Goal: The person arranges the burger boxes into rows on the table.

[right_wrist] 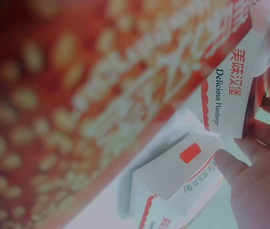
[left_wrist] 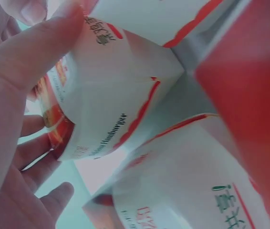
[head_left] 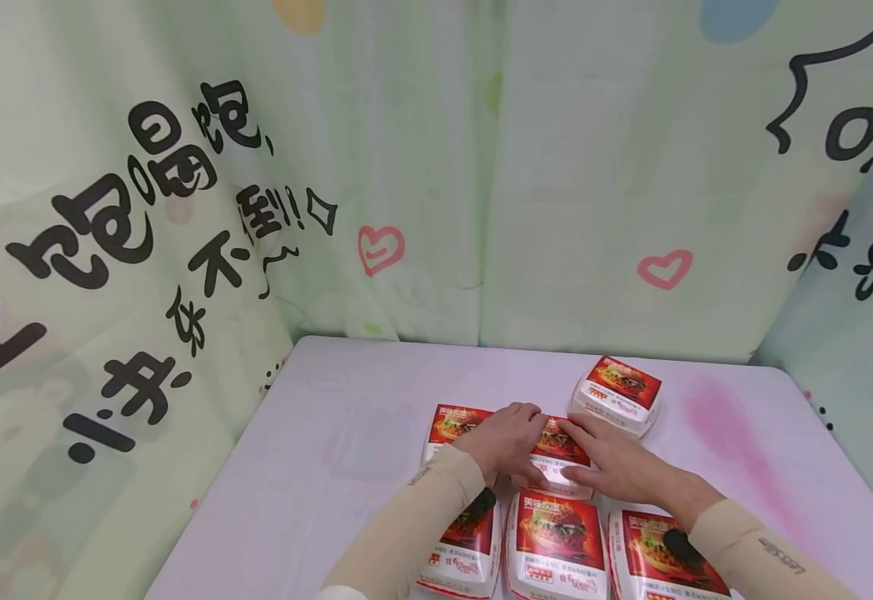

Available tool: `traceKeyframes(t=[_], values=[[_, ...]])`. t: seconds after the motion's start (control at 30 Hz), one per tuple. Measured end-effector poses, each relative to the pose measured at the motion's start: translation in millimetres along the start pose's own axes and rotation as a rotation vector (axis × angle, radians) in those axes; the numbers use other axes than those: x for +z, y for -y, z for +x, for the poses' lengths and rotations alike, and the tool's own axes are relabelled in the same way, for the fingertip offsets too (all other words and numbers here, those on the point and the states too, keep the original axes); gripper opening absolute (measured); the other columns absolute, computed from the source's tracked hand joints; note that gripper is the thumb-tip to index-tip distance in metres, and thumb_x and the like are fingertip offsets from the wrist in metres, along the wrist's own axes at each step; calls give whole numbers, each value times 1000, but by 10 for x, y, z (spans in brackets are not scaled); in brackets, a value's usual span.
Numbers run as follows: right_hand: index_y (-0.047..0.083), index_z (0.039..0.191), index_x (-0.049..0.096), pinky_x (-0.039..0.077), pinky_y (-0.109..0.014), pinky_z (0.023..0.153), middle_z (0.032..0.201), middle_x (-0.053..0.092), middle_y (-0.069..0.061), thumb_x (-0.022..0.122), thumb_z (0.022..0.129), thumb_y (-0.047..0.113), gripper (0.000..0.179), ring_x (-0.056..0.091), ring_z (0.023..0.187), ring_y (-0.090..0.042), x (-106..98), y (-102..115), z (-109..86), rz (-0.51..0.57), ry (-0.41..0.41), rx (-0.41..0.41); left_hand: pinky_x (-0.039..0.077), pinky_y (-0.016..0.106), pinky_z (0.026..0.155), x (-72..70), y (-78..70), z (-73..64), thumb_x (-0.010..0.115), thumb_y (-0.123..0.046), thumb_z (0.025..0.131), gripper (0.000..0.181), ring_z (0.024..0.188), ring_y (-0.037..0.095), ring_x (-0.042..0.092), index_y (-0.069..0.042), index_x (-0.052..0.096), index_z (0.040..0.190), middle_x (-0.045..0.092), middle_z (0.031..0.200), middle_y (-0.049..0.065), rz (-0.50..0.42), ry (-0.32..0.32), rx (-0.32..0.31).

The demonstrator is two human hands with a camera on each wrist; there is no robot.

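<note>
A white paper burger box (head_left: 562,446) with a red burger picture on top sits in the back row, between both hands. My left hand (head_left: 507,440) holds its left side, and the left wrist view shows the thumb and fingers spread around the white box (left_wrist: 111,90). From the right, my right hand (head_left: 619,462) grips the same box, its fingers partly over the top. Another burger box (head_left: 454,423) lies just left, partly hidden by the left hand. Farther back, beyond the right hand, stands a tilted burger box (head_left: 618,392).
Nearer the body is a front row: a left box (head_left: 460,546) partly under the left sleeve, a middle box (head_left: 558,537) and a right box (head_left: 669,558) partly under the right forearm. The pale table (head_left: 361,442) is enclosed by printed curtains (head_left: 436,167).
</note>
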State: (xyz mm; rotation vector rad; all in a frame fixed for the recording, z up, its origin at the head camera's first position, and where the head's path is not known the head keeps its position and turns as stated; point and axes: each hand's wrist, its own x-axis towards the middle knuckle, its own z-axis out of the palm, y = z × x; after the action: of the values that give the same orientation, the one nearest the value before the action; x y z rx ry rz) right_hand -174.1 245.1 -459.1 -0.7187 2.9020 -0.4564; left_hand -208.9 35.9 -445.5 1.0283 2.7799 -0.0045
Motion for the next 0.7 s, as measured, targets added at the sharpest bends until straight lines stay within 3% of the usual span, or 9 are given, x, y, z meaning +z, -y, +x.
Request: traceKeyframes(t=[0.3, 0.47, 0.7], values=[[5, 146, 44, 47, -58, 103, 149, 43, -21, 70, 87, 49, 78, 45, 134, -43, -48, 19, 1, -1, 5, 14, 42, 24, 111, -23, 17, 58, 67, -66, 82, 77, 134, 10, 46, -21, 47, 142, 48, 146, -5, -2, -15, -3], [3, 144, 47, 47, -60, 102, 147, 45, -24, 73, 87, 42, 74, 46, 132, -46, -129, -15, -27, -7, -63, 0, 39, 23, 113, -64, 28, 96, 60, -62, 89, 72, 136, 12, 46, -18, 46, 144, 48, 148, -1, 54, -45, 15], [0, 142, 48, 47, -60, 101, 143, 47, -26, 73, 88, 38, 70, 46, 131, -47, -191, -113, -42, -36, -128, 18, 37, 24, 115, -105, 11, 134, 59, -62, 91, 76, 141, 12, 42, -18, 41, 149, 45, 151, -1, 77, -71, -7]])
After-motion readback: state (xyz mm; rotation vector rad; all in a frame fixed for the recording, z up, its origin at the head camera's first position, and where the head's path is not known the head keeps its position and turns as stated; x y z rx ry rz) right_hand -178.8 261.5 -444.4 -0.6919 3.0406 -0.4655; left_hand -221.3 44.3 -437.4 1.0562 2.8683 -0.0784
